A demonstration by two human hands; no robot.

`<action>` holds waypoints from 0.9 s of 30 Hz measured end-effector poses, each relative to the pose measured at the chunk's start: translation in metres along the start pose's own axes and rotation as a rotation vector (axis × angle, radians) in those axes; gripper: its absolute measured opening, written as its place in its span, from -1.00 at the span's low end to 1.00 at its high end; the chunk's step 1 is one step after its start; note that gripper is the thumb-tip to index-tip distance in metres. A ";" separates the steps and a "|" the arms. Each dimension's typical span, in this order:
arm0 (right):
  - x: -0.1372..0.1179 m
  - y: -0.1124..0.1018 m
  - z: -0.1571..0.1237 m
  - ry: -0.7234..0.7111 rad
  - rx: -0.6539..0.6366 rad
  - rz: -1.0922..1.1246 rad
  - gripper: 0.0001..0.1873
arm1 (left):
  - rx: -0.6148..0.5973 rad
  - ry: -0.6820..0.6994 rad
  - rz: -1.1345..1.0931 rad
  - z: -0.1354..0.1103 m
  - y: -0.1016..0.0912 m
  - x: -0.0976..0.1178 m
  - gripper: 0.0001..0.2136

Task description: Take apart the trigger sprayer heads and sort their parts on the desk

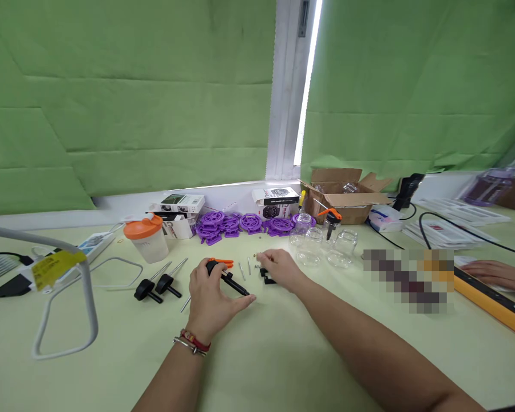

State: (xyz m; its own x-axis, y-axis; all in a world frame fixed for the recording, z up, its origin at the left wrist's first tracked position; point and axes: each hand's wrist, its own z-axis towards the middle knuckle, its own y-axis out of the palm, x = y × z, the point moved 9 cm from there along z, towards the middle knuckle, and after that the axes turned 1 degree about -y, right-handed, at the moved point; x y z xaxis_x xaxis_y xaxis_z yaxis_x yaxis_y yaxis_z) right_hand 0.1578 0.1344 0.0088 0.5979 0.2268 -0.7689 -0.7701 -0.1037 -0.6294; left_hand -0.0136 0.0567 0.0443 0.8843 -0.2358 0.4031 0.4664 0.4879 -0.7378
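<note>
My left hand point(208, 294) is closed around a black rod-shaped part point(236, 283) with a rounded head, its thumb stretched along the near side. An orange plastic piece point(227, 263) lies just behind that hand. My right hand point(281, 268) is pinched above the table; whatever sits between its fingertips is too small to make out. Under it are a small black bracket-like part point(266, 276) and a little coil spring point(257, 266). Two thin metal pins point(245, 269) lie between the hands. Left of my left hand rest two black knobs with metal rods point(166, 284).
Purple plastic pieces point(251, 223) are heaped along the wall beside small boxes point(180, 209). Glass jars point(342, 249) stand before an open carton point(347, 200). An orange-lidded cup point(148, 237) and a grey bent tube point(90, 309) are left. Another person's hand point(493, 274) rests far right.
</note>
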 end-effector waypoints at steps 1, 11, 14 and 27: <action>-0.005 0.018 -0.012 0.031 -0.131 0.174 -0.52 | -0.010 0.004 -0.009 -0.001 0.002 0.002 -0.36; 0.010 0.069 -0.066 0.214 -0.358 0.449 -0.72 | -0.255 0.027 -0.054 -0.011 0.042 -0.007 -0.77; 0.021 0.053 -0.067 0.182 -0.321 0.318 -0.67 | -0.305 -0.045 0.032 -0.011 0.045 -0.018 -0.76; 0.041 0.013 -0.068 0.032 -0.154 0.076 -0.77 | -0.146 0.086 0.250 -0.016 0.024 0.026 -0.64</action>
State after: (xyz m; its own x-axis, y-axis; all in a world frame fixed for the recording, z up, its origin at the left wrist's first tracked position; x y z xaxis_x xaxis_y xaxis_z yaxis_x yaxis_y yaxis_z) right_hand 0.1875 0.0767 -0.0388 0.5476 0.1818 -0.8168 -0.7718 -0.2674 -0.5769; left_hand 0.0215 0.0488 0.0284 0.9679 -0.1968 0.1563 0.2267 0.4148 -0.8812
